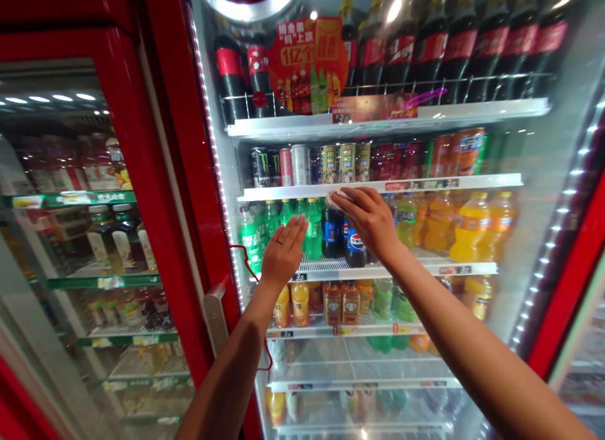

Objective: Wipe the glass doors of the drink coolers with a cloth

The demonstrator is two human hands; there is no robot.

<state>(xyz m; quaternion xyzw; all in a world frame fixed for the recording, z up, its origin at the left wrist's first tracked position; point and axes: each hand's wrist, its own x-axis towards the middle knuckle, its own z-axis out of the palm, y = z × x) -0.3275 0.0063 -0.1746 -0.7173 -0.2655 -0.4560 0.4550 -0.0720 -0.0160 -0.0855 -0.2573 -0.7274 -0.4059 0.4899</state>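
My right hand (368, 219) pinches a folded white cloth (340, 199) against the glass door (477, 358) of a red-framed drinks cooler, level with a white shelf edge (378, 186). My left hand (285, 251) is spread flat, holding nothing, and appears to rest on the same glass. It is in front of green soda bottles (312, 229). Pepsi bottles (355, 246) stand behind the gap between my hands. Yellow-orange drink bottles (472, 229) fill the right of that shelf.
A metal door handle (215, 320) sits on the red door frame (179, 125) below my left forearm. Cola bottles, cans and juice bottles line the other wire shelves. Another glass-door cooler (70, 238) with bottled drinks stands to the left.
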